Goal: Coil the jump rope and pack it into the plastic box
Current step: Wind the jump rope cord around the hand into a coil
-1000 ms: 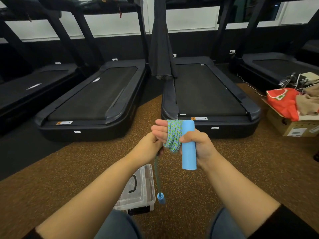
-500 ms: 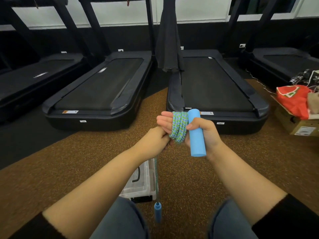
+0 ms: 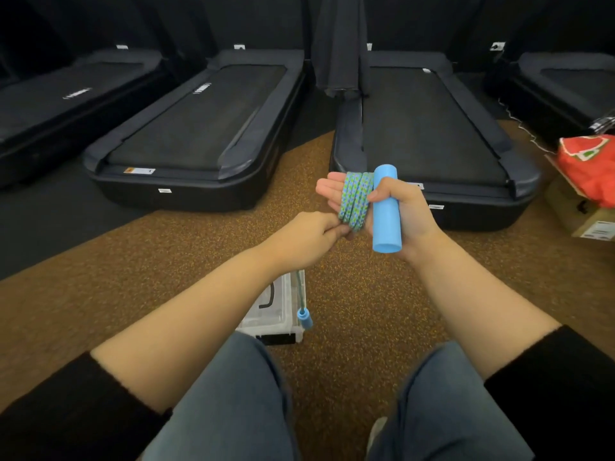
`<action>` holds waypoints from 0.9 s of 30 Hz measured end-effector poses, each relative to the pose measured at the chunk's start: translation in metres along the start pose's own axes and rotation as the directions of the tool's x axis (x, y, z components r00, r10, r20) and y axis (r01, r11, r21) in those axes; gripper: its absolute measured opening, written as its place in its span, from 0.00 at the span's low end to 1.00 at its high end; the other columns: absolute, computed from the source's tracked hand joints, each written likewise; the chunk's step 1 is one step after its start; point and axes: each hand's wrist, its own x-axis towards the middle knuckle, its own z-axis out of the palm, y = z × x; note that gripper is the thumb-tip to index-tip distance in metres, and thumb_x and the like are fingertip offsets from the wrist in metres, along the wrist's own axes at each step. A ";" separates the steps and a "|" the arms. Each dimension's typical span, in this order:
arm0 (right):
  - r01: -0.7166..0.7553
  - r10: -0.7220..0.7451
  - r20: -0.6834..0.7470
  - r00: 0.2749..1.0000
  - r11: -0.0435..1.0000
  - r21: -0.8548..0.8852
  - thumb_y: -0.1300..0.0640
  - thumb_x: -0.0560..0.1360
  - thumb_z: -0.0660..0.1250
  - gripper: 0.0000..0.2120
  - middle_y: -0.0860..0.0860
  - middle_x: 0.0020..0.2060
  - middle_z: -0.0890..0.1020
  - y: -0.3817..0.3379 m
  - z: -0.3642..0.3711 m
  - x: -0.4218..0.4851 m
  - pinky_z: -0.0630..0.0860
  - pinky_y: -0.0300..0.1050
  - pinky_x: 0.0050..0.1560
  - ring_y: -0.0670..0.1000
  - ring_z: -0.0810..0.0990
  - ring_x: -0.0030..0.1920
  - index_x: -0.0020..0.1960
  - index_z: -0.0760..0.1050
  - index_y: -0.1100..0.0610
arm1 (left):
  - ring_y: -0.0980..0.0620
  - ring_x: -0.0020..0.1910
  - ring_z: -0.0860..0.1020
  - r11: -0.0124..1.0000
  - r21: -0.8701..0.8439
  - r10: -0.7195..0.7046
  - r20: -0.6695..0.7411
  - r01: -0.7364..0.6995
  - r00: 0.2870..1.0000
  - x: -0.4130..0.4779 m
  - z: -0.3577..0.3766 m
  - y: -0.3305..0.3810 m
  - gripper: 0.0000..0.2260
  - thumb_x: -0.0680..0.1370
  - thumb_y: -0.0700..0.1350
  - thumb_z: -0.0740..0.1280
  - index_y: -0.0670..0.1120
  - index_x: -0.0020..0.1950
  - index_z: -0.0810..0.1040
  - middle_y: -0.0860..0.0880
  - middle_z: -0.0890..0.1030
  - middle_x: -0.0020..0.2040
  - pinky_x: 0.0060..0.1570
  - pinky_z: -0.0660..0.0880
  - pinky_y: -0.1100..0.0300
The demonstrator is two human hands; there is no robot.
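A green-and-blue braided jump rope is wound in several turns around the fingers of my right hand. That hand also pins one blue foam handle upright under the thumb. My left hand pinches the rope just below the coil. From it a short rope tail hangs down, ending in the second blue handle, which dangles above a clear plastic box on the floor. My left forearm hides part of the box.
I stand on speckled brown rubber floor. Black treadmills line the far side, one straight ahead. A cardboard box with a red bag sits at the right. My jeans-clad legs fill the bottom.
The hanging tail has shortened and the dangling handle has risen toward my left hand. The view has tilted further down, showing my legs.
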 end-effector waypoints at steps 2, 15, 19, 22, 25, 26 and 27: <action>-0.003 0.003 -0.049 0.999 1.000 -0.003 0.64 0.56 0.65 0.36 0.65 0.64 0.75 0.002 -0.002 0.001 0.67 0.50 0.68 0.60 0.72 0.67 0.65 0.69 0.68 | 0.55 0.37 0.71 0.999 0.034 0.014 0.014 -0.014 1.000 0.000 0.004 -0.002 0.10 0.81 0.47 0.58 0.49 0.48 0.79 0.57 0.71 0.33 0.41 0.63 0.62; -0.019 0.021 -0.075 0.997 0.999 0.032 0.66 0.63 0.57 0.31 0.66 0.63 0.74 0.005 -0.007 -0.001 0.70 0.51 0.66 0.61 0.74 0.65 0.66 0.66 0.70 | 0.52 0.36 0.76 0.994 0.092 0.058 0.008 -0.059 0.998 -0.004 -0.001 -0.008 0.11 0.80 0.49 0.59 0.51 0.48 0.81 0.49 0.80 0.37 0.33 0.66 0.67; -0.031 0.034 -0.039 0.999 0.998 0.056 0.65 0.60 0.60 0.35 0.67 0.65 0.73 0.007 -0.006 -0.003 0.71 0.53 0.66 0.62 0.73 0.66 0.68 0.64 0.70 | 0.51 0.38 0.76 0.983 0.150 0.107 -0.002 -0.106 0.994 -0.005 -0.004 -0.008 0.12 0.78 0.52 0.61 0.49 0.43 0.81 0.49 0.81 0.39 0.39 0.70 0.57; -0.054 0.054 -0.075 0.996 0.999 -0.001 0.66 0.65 0.54 0.30 0.64 0.60 0.77 0.009 -0.008 -0.004 0.75 0.52 0.61 0.59 0.78 0.61 0.67 0.66 0.69 | 0.53 0.35 0.75 0.985 0.134 0.115 -0.026 -0.110 0.993 -0.005 -0.008 -0.008 0.13 0.76 0.55 0.64 0.47 0.40 0.80 0.49 0.79 0.36 0.37 0.70 0.57; -0.069 0.059 -0.085 0.995 0.990 -0.122 0.65 0.67 0.52 0.26 0.59 0.53 0.82 0.011 -0.006 -0.009 0.80 0.48 0.51 0.55 0.82 0.52 0.64 0.70 0.66 | 0.58 0.33 0.71 0.977 0.157 0.144 0.006 -0.143 0.990 -0.006 -0.014 -0.004 0.11 0.76 0.54 0.64 0.48 0.40 0.79 0.53 0.75 0.33 0.34 0.68 0.60; -0.079 0.065 -0.104 0.993 0.986 -0.145 0.65 0.68 0.51 0.24 0.57 0.49 0.84 0.011 -0.005 -0.012 0.81 0.45 0.44 0.53 0.83 0.48 0.61 0.72 0.65 | 0.58 0.33 0.71 0.972 0.179 0.153 0.028 -0.156 0.988 -0.006 -0.015 -0.003 0.11 0.77 0.53 0.63 0.48 0.42 0.80 0.54 0.74 0.34 0.35 0.68 0.59; -0.088 0.071 -0.115 0.991 0.984 -0.156 0.66 0.69 0.50 0.22 0.55 0.46 0.85 0.011 -0.003 -0.014 0.80 0.42 0.39 0.51 0.84 0.43 0.58 0.74 0.64 | 0.58 0.33 0.71 0.967 0.195 0.158 0.047 -0.164 0.986 -0.006 -0.016 -0.002 0.11 0.78 0.52 0.63 0.47 0.44 0.80 0.54 0.73 0.34 0.36 0.69 0.58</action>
